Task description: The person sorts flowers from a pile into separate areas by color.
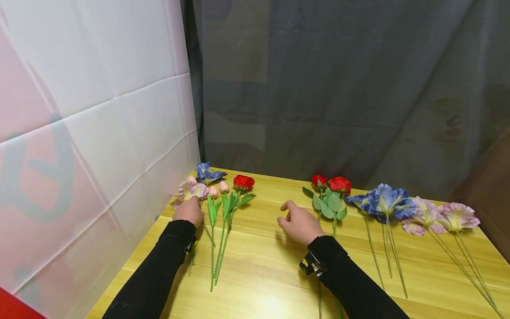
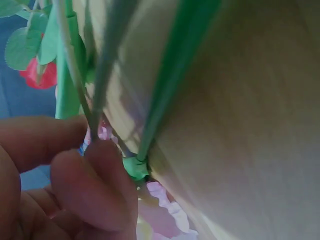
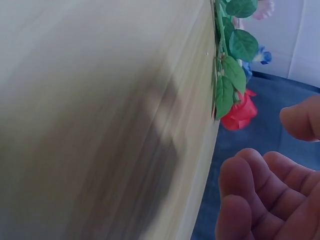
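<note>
Left of centre, the left hand [image 1: 189, 212] pinches a thin stem [image 2: 75, 75] beside pink tulips [image 1: 224, 187]. At lower centre, the right hand [image 1: 300, 223] is empty, fingers loosely bent; red roses [image 1: 340, 184] and blue flowers [image 1: 386, 201] lie rightward.

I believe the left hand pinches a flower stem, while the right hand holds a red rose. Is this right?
Not entirely: the right hand holds nothing. The right wrist view shows it empty, with a gap between its thumb and fingers. The left hand does pinch a flower stem.
</note>
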The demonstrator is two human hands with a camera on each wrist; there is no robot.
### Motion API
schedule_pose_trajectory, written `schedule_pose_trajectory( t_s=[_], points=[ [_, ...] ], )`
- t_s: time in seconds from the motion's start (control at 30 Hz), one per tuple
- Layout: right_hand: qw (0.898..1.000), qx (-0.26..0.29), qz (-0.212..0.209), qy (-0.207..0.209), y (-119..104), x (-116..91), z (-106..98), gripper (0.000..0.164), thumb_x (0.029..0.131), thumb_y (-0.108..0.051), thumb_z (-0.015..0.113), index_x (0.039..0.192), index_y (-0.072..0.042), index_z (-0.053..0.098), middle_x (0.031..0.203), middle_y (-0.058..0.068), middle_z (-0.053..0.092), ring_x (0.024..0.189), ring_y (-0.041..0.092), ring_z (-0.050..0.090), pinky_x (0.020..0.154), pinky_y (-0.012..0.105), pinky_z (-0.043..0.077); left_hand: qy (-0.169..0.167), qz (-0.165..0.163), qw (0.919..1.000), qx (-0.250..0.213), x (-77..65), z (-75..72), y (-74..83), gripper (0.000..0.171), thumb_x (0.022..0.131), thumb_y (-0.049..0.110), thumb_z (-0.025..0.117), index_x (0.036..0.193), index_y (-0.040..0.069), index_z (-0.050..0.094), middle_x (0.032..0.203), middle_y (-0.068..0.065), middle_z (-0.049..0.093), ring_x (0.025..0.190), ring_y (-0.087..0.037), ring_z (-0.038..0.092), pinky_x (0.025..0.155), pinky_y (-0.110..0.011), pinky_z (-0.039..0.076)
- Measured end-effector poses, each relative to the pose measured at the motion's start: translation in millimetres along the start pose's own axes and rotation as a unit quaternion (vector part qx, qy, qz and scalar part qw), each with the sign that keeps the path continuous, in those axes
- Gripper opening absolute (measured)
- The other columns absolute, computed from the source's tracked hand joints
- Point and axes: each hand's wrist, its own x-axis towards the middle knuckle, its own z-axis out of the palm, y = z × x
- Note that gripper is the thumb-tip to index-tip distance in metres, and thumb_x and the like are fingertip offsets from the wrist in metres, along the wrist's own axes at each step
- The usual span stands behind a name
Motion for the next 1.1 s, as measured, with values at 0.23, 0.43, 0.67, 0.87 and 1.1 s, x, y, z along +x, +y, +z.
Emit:
schedule_pose_trajectory(
  t_s=[0.23, 0.43, 0.67, 0.87, 1.1],
  points=[
    [1.000, 0.003, -0.003, -0.002, 0.8, -1.1, 0.8, 0.037, 0.096, -0.031, 0.067, 0.127, -0.011, 0.059, 0.079, -0.002, 0.060, 0.060, 0.016, 0.053, 0.059, 0.034, 0.043, -0.001, 0.012, 0.9997, 0.019, 1.5, -1.4, -0.9, 0.004, 0.094, 0.000, 0.058, 0.096, -0.003, 0.061, 0.079, -0.013, 0.066, 0.083, -0.036, 0.067, 0.109, -0.058, 0.034],
    [1.000, 0.003, 0.001, 0.004, 3.5, 0.4, 0.9, 0.037, 0.096, -0.032, 0.067, 0.126, -0.012, 0.059, 0.078, -0.003, 0.060, 0.060, 0.016, 0.053, 0.059, 0.034, 0.043, 0.013, 0.019, 0.9997, -0.011, -1.5, -9.7, 5.1, 0.008, 0.093, -0.001, 0.056, 0.096, -0.004, 0.063, 0.082, -0.015, 0.067, 0.089, -0.041, 0.066, 0.113, -0.063, 0.022],
    [1.000, 0.011, 0.004, 0.001, 2.0, 0.6, -1.7, 0.037, 0.096, -0.032, 0.066, 0.127, -0.012, 0.059, 0.077, -0.003, 0.060, 0.060, 0.016, 0.054, 0.059, 0.034, 0.043, 0.033, 0.042, 0.9972, -0.052, -5.0, -20.1, 18.8, 0.021, 0.093, 0.000, 0.056, 0.111, -0.005, 0.064, 0.102, -0.021, 0.069, 0.089, -0.040, 0.065, 0.091, -0.056, 0.045],
    [1.000, 0.024, 0.008, -0.003, -2.6, 0.4, -6.6, 0.039, 0.097, -0.031, 0.065, 0.129, -0.010, 0.058, 0.077, -0.002, 0.060, 0.060, 0.018, 0.053, 0.060, 0.034, 0.042, 0.015, 0.058, 0.9924, -0.108, -11.8, -24.8, 44.4, 0.032, 0.098, 0.005, 0.057, 0.129, -0.003, 0.058, 0.108, -0.019, 0.069, 0.087, -0.032, 0.065, 0.077, -0.044, 0.050],
    [1.000, 0.030, 0.003, -0.001, -8.4, -0.3, -6.7, 0.038, 0.097, -0.031, 0.065, 0.128, -0.010, 0.059, 0.078, -0.002, 0.060, 0.060, 0.017, 0.053, 0.060, 0.034, 0.042, -0.011, 0.089, 0.9850, -0.147, -22.9, -12.4, 79.6, 0.032, 0.099, 0.005, 0.055, 0.131, 0.002, 0.059, 0.081, -0.007, 0.060, 0.060, -0.020, 0.051, 0.061, -0.034, 0.040]
  ],
)
